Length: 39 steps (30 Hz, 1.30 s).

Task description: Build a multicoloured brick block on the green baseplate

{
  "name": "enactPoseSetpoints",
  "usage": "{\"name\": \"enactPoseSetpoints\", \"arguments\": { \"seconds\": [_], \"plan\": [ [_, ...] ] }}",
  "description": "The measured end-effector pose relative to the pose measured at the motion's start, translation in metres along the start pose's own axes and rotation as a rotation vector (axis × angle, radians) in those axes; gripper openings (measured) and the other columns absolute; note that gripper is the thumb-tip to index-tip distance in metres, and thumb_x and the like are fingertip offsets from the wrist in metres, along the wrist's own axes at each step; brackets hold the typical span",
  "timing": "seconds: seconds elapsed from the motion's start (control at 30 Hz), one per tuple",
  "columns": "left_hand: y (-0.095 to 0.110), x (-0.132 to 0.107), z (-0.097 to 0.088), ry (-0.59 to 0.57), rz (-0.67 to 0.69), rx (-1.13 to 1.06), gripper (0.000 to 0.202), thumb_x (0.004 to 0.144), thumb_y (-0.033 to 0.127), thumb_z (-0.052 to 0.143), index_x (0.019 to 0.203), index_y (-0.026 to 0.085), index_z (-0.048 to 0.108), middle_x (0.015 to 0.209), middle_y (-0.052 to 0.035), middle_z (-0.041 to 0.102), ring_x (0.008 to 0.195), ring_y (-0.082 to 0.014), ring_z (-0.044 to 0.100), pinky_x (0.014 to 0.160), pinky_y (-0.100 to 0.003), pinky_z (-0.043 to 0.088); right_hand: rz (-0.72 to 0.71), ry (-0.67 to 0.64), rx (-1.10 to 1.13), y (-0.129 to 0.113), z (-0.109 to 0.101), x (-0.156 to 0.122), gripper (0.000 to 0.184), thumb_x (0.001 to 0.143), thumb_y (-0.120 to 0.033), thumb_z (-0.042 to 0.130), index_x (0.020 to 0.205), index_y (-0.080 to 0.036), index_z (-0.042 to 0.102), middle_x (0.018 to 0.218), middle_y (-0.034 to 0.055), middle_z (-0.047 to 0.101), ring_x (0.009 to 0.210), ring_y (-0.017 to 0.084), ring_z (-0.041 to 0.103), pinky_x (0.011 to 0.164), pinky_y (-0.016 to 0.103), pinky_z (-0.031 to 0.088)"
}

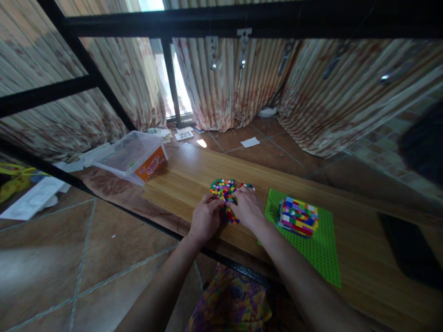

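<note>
A loose pile of small multicoloured building bricks (223,186) lies on a wooden board. My left hand (206,216) rests at the pile's near left side, fingers curled and thumb and fingertips pressed together. From the right, my right hand (248,205) meets it over the bricks, its fingers pinched close to the left fingertips. Whatever is between the fingers is too small to make out. To the right, a green baseplate (323,249) carries a rectangular block built of bricks (298,216) in many colours.
The wooden board (183,173) spans the low bench. A clear plastic box (129,152) with an orange label stands at its left end. A dark flat object (411,246) lies at the right. Black metal bars (221,20) cross above, with curtains (221,87) behind.
</note>
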<state>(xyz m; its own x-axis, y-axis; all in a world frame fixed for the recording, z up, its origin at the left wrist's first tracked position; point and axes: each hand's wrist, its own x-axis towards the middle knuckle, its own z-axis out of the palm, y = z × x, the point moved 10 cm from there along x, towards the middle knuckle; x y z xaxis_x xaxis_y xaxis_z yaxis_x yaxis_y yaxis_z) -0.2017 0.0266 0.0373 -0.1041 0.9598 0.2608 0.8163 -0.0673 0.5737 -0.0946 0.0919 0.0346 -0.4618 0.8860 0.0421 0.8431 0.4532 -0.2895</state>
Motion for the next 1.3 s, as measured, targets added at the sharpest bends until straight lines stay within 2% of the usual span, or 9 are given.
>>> {"name": "enactPoseSetpoints", "arguments": {
  "seconds": [0.3,0.5,0.63,0.73,0.87,0.97,1.07,1.17,1.3],
  "plan": [
    [-0.010,0.000,0.002,0.036,-0.036,-0.066,0.034,0.084,0.010,0.046,0.099,0.025,0.072,0.114,-0.0059,0.062,0.102,-0.0165,0.063,0.093,-0.031,0.052,-0.022,0.027,0.067,0.009,0.001,0.002,0.013,0.082,-0.025,0.066,0.092,-0.019,0.071,0.103,0.0087,0.064,0.105,0.023,0.053,0.092,0.032,0.039],
    [-0.008,0.000,-0.017,0.155,-0.134,-0.285,0.022,0.088,0.025,0.053,0.101,0.019,0.069,0.105,-0.0080,0.064,0.094,-0.0173,0.063,0.086,-0.031,0.052,-0.089,0.074,0.181,-0.002,-0.025,-0.012,0.010,0.087,-0.020,0.060,0.092,-0.020,0.068,0.098,0.0066,0.065,0.098,0.021,0.056,0.088,0.031,0.040],
    [0.002,0.000,-0.006,0.046,-0.228,-0.689,0.027,0.084,0.038,0.061,0.098,0.016,0.067,0.088,-0.0046,0.067,0.073,-0.0137,0.061,0.069,-0.025,0.051,-0.180,0.115,0.483,-0.016,-0.049,-0.033,0.011,0.088,-0.021,0.058,0.092,-0.023,0.068,0.092,0.0017,0.067,0.086,0.016,0.060,0.080,0.027,0.043],
    [0.016,-0.002,0.002,-0.039,-0.280,-0.928,0.027,0.080,0.041,0.065,0.088,0.015,0.066,0.074,-0.0010,0.063,0.065,-0.0108,0.056,0.061,-0.021,0.046,-0.133,0.169,0.800,-0.009,-0.056,-0.045,0.010,0.084,-0.025,0.062,0.091,-0.023,0.069,0.089,0.0009,0.069,0.083,0.016,0.063,0.077,0.027,0.046],
    [0.032,-0.008,-0.007,-0.043,-0.290,-0.991,0.026,0.079,0.040,0.067,0.086,0.015,0.065,0.070,0.0005,0.060,0.063,-0.0101,0.053,0.060,-0.020,0.044,0.065,0.152,1.190,0.007,-0.042,-0.053,0.016,0.077,-0.033,0.070,0.087,-0.021,0.070,0.078,0.0001,0.070,0.070,0.015,0.063,0.065,0.026,0.049],
    [0.043,-0.012,-0.013,-0.055,-0.282,-1.011,0.026,0.078,0.040,0.068,0.085,0.016,0.063,0.072,0.0000,0.061,0.066,-0.0109,0.055,0.063,-0.021,0.045,0.127,0.116,1.318,0.006,-0.037,-0.059,0.017,0.074,-0.036,0.071,0.076,-0.019,0.071,0.065,-0.0014,0.066,0.059,0.012,0.058,0.057,0.024,0.047],
    [0.045,-0.016,-0.009,-0.088,-0.327,-1.059,0.026,0.078,0.041,0.068,0.081,0.015,0.063,0.070,-0.0001,0.061,0.064,-0.0103,0.055,0.062,-0.021,0.045,0.163,0.082,1.424,0.004,-0.033,-0.063,0.020,0.072,-0.039,0.073,0.077,-0.019,0.072,0.062,-0.0015,0.065,0.056,0.011,0.057,0.056,0.024,0.047],
    [0.034,-0.021,0.004,-0.098,-0.436,-1.161,0.028,0.074,0.040,0.072,0.084,0.015,0.065,0.069,0.0002,0.063,0.062,-0.0091,0.057,0.061,-0.021,0.047,0.198,0.097,1.397,0.012,-0.025,-0.061,0.022,0.073,-0.040,0.072,0.081,-0.019,0.073,0.066,-0.0003,0.068,0.057,0.013,0.059,0.058,0.026,0.049],
    [0.015,-0.026,0.017,-0.035,-0.575,-1.219,0.034,0.067,0.040,0.077,0.089,0.015,0.067,0.071,0.0001,0.066,0.064,-0.0100,0.061,0.063,-0.022,0.050,0.186,0.221,0.906,0.028,-0.029,-0.045,0.013,0.080,-0.029,0.063,0.084,-0.022,0.073,0.081,0.0025,0.072,0.073,0.017,0.064,0.072,0.031,0.050]
  ]
}}
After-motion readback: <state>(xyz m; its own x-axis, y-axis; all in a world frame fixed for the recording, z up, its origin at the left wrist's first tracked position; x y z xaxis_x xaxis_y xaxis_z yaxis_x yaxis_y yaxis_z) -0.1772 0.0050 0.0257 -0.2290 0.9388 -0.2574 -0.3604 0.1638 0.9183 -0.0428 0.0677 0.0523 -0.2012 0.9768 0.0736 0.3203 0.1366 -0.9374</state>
